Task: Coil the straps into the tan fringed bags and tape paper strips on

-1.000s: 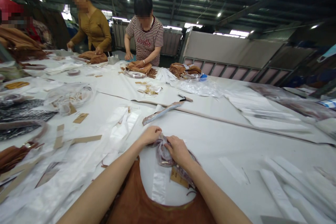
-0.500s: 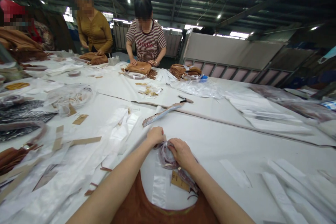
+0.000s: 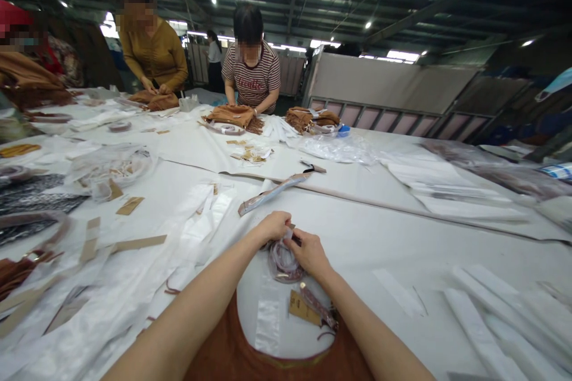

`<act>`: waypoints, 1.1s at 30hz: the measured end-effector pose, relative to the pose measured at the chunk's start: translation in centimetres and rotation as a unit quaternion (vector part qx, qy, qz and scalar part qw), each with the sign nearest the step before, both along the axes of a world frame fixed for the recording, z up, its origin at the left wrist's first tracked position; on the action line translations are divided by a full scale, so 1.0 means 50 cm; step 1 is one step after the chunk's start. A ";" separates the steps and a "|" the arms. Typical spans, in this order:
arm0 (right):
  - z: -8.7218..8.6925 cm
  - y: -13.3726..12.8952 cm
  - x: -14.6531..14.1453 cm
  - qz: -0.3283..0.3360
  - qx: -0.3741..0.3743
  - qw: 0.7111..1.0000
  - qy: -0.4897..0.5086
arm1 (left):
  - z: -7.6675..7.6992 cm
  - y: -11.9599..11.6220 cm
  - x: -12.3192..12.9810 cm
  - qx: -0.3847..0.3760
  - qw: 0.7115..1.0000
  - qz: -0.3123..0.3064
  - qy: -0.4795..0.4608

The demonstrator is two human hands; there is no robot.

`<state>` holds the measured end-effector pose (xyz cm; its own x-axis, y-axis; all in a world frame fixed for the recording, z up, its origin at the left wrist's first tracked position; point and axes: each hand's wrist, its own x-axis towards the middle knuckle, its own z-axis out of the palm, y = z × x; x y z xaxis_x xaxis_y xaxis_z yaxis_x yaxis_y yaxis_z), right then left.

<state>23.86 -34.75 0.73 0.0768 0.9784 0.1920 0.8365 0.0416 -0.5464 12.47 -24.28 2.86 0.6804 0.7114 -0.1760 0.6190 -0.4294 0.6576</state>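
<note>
A coiled strap (image 3: 286, 268) in clear wrapping lies on the white table in front of me. At its upper edge my left hand (image 3: 276, 227) is closed, with the fingertips pinching a wrapped part of it. My right hand (image 3: 311, 255) is closed there too, its thumb and fingers gripping the wrapped strap. A small tan end shows between the hands; its kind I cannot make out. Below the coil lie a brown card tag (image 3: 304, 308) and a clear plastic sleeve (image 3: 268, 318). The curved edge of a brown bag (image 3: 268, 364) surrounds them at the bottom.
A wrapped long piece (image 3: 273, 192) lies beyond my hands. Plastic sleeves and card scraps (image 3: 129, 205) cover the left; white strips (image 3: 487, 333) lie right. Across the table, a person in a striped shirt (image 3: 257, 80) and one in mustard (image 3: 156, 59) handle brown bags (image 3: 235, 116).
My hands have come closer together above the coil; the right hand has moved off its middle to its upper edge. The view has shifted slightly. Across the table, the striped-shirt person's hands have moved.
</note>
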 end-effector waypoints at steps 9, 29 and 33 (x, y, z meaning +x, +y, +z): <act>-0.017 0.007 0.002 -0.050 -0.014 0.999 -0.015 | 0.012 -0.016 -0.028 -0.189 0.982 0.003 0.012; 0.083 -0.053 0.146 -0.127 0.036 0.990 0.041 | -0.044 -0.050 -0.011 -0.189 0.959 0.190 -0.092; 0.067 -0.032 0.071 -0.050 0.031 0.998 0.025 | -0.041 -0.040 -0.009 -0.204 0.960 0.171 -0.087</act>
